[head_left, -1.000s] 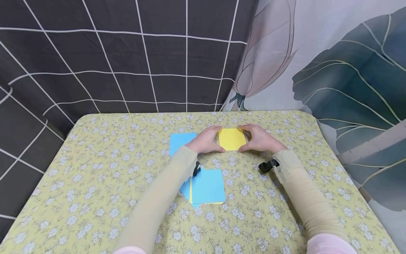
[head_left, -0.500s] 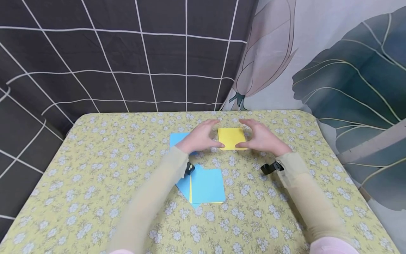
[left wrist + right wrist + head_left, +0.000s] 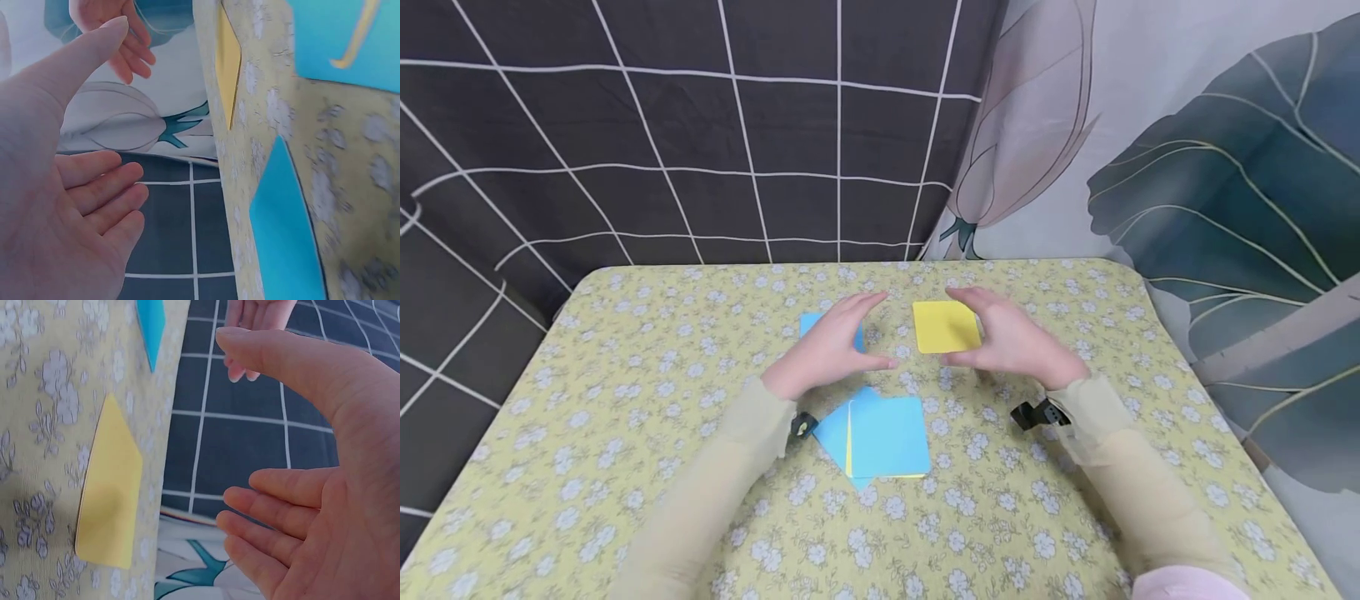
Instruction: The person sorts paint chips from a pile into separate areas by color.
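A square yellow stack of paper, perhaps sticky notes [image 3: 942,327], lies flat toward the back of the table. My right hand [image 3: 1013,340] hovers at its right edge, fingers and thumb spread and gripping nothing. In the right wrist view the yellow stack [image 3: 111,494] sits apart from that hand. Over on the left, my left hand [image 3: 829,346] is held above the table with thumb and fingers apart, partly hiding a blue square [image 3: 809,322]. Nearer me, a blue square [image 3: 891,437] rests on yellow paper and a turned blue square [image 3: 833,442].
The table [image 3: 625,417] wears a yellow flowered cloth. A dark curtain with white grid lines [image 3: 700,125] hangs behind it, and a leaf-printed curtain [image 3: 1225,183] hangs at the right. Each wrist carries a small black camera [image 3: 1041,414].
Both hands have let go of the yellow stack, which stays in place. My left hand has moved left and toward me, over the far blue square; the right remains close by.
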